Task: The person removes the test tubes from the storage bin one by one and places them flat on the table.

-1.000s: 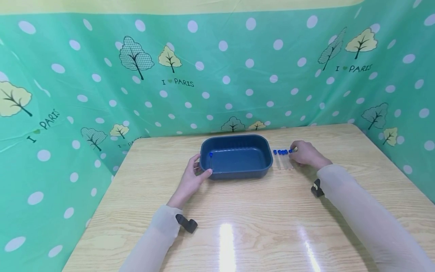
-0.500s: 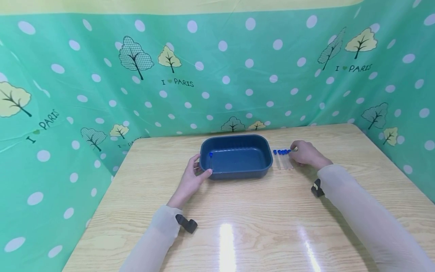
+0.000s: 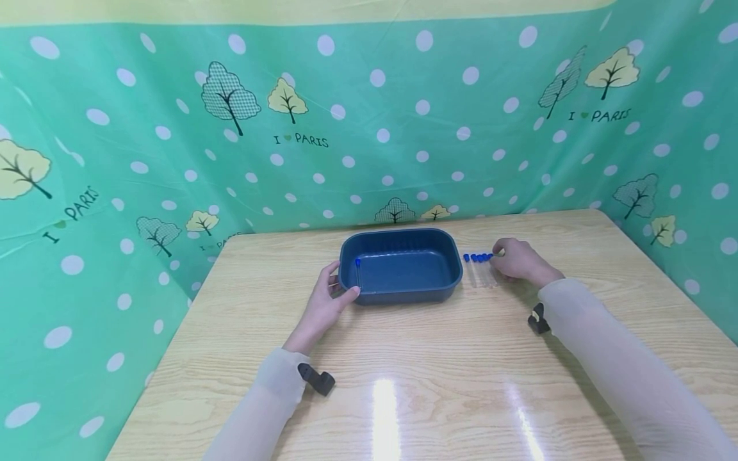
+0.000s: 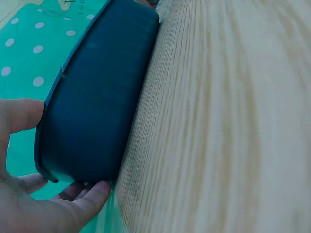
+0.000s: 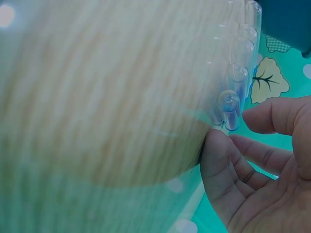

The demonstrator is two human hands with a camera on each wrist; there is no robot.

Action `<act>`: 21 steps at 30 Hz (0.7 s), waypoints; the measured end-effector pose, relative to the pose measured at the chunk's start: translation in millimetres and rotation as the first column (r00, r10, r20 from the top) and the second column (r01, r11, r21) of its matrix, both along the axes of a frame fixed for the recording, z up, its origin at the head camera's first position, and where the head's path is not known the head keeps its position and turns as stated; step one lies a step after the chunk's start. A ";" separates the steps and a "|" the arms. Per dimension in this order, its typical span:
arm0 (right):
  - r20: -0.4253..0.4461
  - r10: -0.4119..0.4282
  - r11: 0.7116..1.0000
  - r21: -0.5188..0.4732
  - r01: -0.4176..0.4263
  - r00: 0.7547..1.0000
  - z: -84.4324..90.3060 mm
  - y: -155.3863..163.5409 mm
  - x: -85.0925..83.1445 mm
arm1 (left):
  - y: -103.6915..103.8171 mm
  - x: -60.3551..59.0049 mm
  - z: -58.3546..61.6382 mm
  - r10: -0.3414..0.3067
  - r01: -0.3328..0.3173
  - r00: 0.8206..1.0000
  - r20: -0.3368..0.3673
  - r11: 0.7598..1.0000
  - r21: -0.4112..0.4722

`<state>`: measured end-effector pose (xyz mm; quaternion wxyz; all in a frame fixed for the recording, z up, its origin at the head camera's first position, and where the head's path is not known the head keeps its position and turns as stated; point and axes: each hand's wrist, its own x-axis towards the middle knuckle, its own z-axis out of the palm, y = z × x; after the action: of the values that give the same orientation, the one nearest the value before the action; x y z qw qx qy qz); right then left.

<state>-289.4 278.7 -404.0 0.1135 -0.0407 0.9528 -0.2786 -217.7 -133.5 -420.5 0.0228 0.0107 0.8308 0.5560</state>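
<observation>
Against the views from 1 second and half a second back, nothing is moving: both my hands, the tray and the tubes are lying exactly where they lay.

My left hand (image 3: 324,302) is gripping the near left corner of the dark blue tray (image 3: 403,289), thumb over the rim and fingers (image 4: 92,194) curling under its wall. My right hand (image 3: 517,259) is resting on the table just right of the row of tubes (image 3: 480,269); its fingertips are sitting at the outermost tube, and I cannot tell whether they are pinching it or merely touching it.

Count: 1 tray; 1 clear blue-capped tube (image 3: 357,272) lying inside it against the left wall; about 4 blue-capped tubes lying side by side on the table just right of the tray, the exact number being hard to settle; 2 hands.

The surface is a light wooden table (image 3: 403,371), glossy with 2 light reflections. A green cloth backdrop (image 3: 144,128) printed with white dots and trees is enclosing it on 3 sides
</observation>
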 end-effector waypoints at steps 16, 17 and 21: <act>0.012 -0.002 1.000 -0.006 0.002 1.000 0.6 1.8 0.0 | -0.6 -0.1 0.2 -0.002 0.002 1.000 0.000 1.000 0.001; 0.011 -0.004 1.000 -0.006 0.004 1.000 0.7 2.0 -0.1 | -0.5 0.0 0.4 -0.003 0.003 1.000 0.001 1.000 0.000; -0.017 -0.008 1.000 -0.004 0.008 1.000 2.3 1.8 0.4 | -0.4 0.1 0.6 -0.003 0.003 1.000 0.004 1.000 -0.005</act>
<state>-289.0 280.5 -401.8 0.1043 -0.0395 0.9533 -0.2807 -217.6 -133.9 -419.9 0.0253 0.0105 0.8322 0.5539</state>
